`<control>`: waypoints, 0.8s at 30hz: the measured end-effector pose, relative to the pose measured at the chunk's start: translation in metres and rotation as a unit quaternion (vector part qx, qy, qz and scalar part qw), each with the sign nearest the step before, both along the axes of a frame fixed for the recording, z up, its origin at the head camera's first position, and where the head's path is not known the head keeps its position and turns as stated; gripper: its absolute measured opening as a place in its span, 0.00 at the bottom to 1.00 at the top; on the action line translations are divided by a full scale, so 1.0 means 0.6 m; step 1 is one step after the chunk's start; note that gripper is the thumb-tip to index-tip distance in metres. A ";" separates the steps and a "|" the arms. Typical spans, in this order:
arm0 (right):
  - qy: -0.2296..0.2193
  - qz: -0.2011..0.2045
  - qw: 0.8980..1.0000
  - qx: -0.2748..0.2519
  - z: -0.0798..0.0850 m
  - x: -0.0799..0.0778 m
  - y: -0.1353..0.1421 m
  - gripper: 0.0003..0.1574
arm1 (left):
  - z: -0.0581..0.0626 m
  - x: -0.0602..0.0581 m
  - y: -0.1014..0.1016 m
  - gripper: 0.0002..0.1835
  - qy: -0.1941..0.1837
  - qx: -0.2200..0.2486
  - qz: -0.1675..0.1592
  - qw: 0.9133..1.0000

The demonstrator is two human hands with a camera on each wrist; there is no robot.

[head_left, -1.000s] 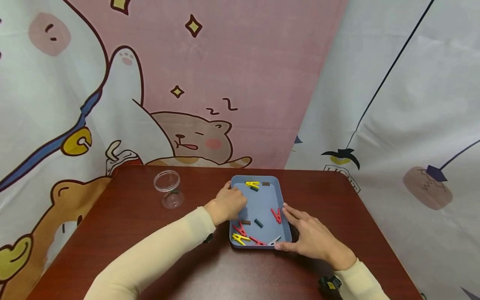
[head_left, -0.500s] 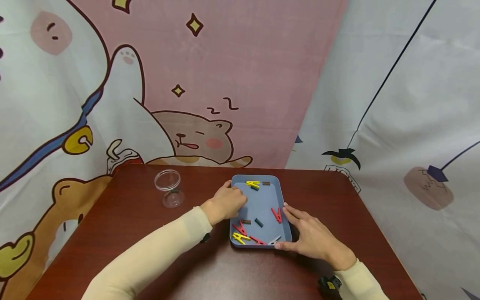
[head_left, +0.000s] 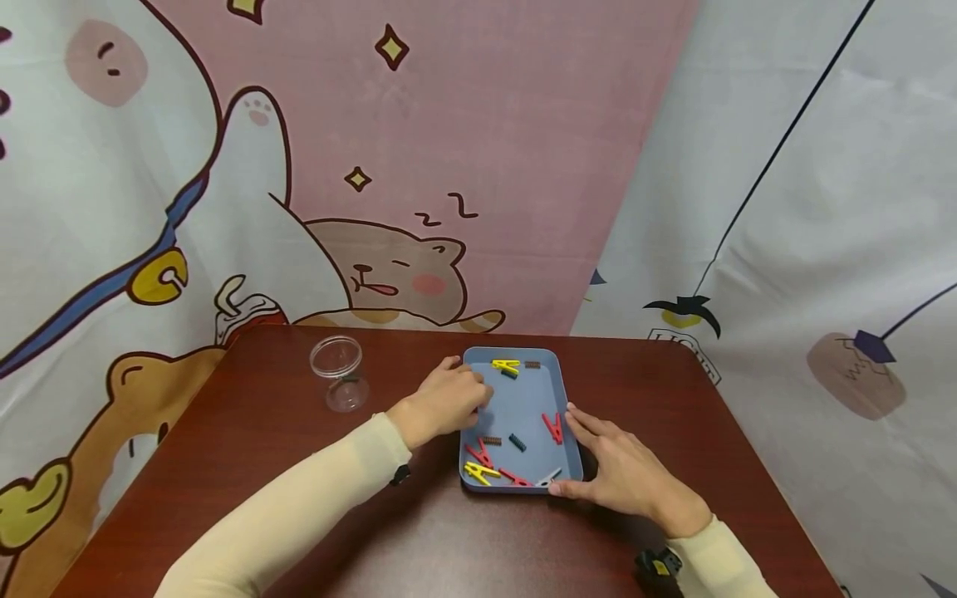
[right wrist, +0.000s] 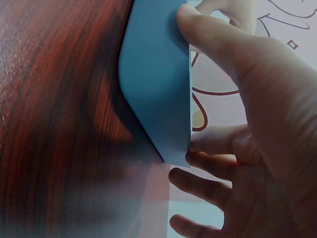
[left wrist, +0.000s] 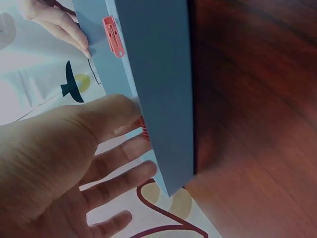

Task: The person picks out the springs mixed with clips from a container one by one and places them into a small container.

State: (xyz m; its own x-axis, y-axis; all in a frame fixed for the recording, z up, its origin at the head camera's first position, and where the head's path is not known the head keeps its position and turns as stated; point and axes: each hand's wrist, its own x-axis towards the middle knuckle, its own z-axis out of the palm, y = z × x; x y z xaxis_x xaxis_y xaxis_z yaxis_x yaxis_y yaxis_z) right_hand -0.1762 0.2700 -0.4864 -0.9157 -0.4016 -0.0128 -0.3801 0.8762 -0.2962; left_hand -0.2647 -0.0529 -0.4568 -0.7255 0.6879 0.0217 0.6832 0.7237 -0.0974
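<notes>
A blue-grey tray [head_left: 523, 407] holds small plastic clips and coil springs. My left hand [head_left: 444, 403] reaches over its left rim, thumb and fingertips inside. In the left wrist view, a reddish ridged spring [left wrist: 145, 130] shows between thumb and fingertips, partly hidden by the tray wall. My right hand [head_left: 624, 469] holds the tray's near right corner, with the thumb on the near wall and fingers along the right rim. A red clip [head_left: 553, 428] lies close to those fingers. Inside the near end are a yellow clip [head_left: 481, 473], a white clip [head_left: 549, 477] and more red clips.
Left of the tray, a clear round jar [head_left: 346, 394] stands on the brown table [head_left: 404, 531] with something dark inside. At the tray's far end lie another yellow clip [head_left: 505, 365] and a copper spring [head_left: 532, 365]. A dark green spring [head_left: 517, 442] lies nearer. A cartoon cloth hangs behind.
My left hand and forearm have drawn slightly to the left, its fingertips still inside the tray. The right hand keeps its place on the corner, and the clips lie as before.
</notes>
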 end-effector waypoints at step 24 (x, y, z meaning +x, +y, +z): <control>-0.008 0.004 1.000 -0.004 0.004 0.000 0.000 0.81 | -0.007 0.022 -0.057 0.09 0.095 0.121 -0.018 0.988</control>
State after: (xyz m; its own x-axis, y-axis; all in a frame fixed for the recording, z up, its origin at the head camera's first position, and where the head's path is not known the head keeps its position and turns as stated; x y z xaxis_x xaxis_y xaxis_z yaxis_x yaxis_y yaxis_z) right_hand -0.1764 0.2700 -0.4840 -0.9119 -0.4096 -0.0248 -0.3825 0.8704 -0.3101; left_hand -0.2514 -0.0869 -0.4613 -0.6682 0.6706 0.3222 0.6941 0.7178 -0.0544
